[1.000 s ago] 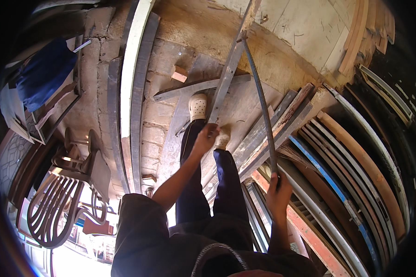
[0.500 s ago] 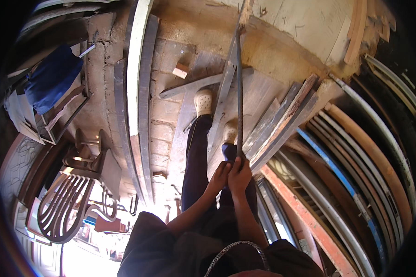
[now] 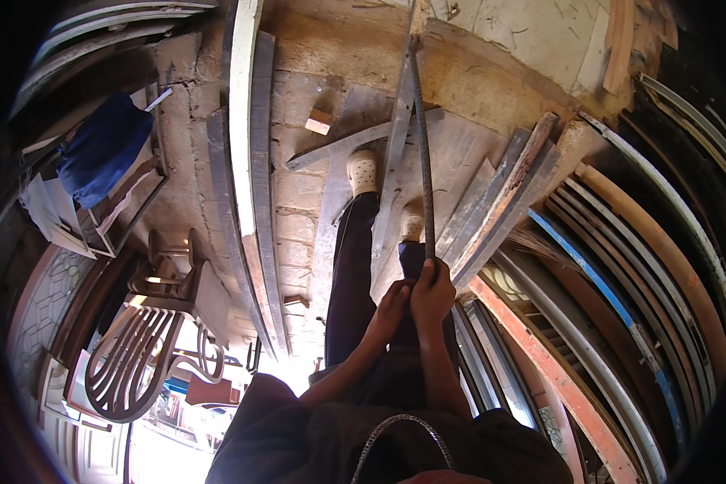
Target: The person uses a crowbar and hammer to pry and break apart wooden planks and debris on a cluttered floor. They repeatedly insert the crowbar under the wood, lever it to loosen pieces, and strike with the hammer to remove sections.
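Observation:
A long dark ribbed metal bar (image 3: 424, 153) runs forward from my hands. Its far end meets a narrow wooden plank (image 3: 396, 137) that stretches across the floor toward a raised ledge. My right hand (image 3: 432, 292) is wrapped round the bar near its close end. Right beside it, my left hand (image 3: 392, 313) is closed at the bar's lower end, which the fingers mostly hide. Below the bar, my feet in light clogs (image 3: 363, 173) stand on wide boards. A curved wooden strip (image 3: 363, 141) lies crosswise under the narrow plank.
Long boards (image 3: 242, 161) lie at left, near a small wood block (image 3: 319, 122). Farther left are a wooden chair (image 3: 141, 347) and a blue cloth (image 3: 107, 149). At right lean more planks (image 3: 508, 194) and many frames, including a blue-edged one (image 3: 577, 256) and an orange beam (image 3: 532, 355).
My right hand has shifted slightly up along the bar, and my left hand sits a little lower beside it. The bar's near part has moved slightly right as the whole view shifted.

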`<state>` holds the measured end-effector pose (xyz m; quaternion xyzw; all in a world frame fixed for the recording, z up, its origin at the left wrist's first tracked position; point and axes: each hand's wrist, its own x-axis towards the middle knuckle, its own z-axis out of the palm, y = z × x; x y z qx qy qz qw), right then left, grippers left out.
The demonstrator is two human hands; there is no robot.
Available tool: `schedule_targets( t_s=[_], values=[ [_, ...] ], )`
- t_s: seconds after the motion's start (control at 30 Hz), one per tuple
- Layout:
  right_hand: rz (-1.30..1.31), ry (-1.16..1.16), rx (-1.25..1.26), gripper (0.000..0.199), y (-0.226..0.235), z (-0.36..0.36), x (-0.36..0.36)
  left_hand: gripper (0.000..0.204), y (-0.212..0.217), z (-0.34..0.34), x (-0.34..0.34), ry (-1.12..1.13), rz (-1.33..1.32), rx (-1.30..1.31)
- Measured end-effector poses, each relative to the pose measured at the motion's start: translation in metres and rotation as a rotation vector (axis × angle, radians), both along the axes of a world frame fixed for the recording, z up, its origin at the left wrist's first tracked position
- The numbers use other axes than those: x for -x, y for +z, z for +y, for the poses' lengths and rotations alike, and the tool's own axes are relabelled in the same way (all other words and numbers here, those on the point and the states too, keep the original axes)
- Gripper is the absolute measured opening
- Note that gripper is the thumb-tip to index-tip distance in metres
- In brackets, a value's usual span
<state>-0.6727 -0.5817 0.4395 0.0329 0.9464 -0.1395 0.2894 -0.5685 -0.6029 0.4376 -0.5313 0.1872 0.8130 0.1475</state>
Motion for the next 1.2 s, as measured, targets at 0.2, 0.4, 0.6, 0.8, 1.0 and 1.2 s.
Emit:
schedule_targets(
  t_s=[0.2, 0.4, 0.6, 0.8, 1.0, 1.2],
  values=[
    [-0.018, -0.049, -0.021, 0.033, -0.001, -0.015, -0.007, 0.039, 0.002, 0.007, -0.006, -0.112, -0.057, 0.094],
    [-0.016, -0.045, -0.024, 0.032, -0.007, -0.02, -0.013, 0.039, -0.011, 0.02, -0.021, -0.025, -0.065, -0.008],
    [0.018, 0.067, -0.05, 0.033, -0.028, 0.008, -0.018, 0.038, -0.019, 0.029, -0.021, 0.07, -0.126, -0.133],
    [-0.022, -0.041, 0.093, 0.033, -0.019, 0.002, 0.005, 0.041, -0.019, 0.038, -0.014, 0.178, -0.088, -0.162],
    [-0.266, -0.035, 0.081, 0.036, -0.061, 0.017, -0.02, 0.057, -0.037, 0.046, -0.004, 0.002, -0.332, 0.027],
    [-0.283, 0.021, -0.055, 0.044, -0.199, 0.097, -0.088, 0.079, -0.162, 0.123, -0.047, -0.082, -0.709, -0.04]
  ],
)
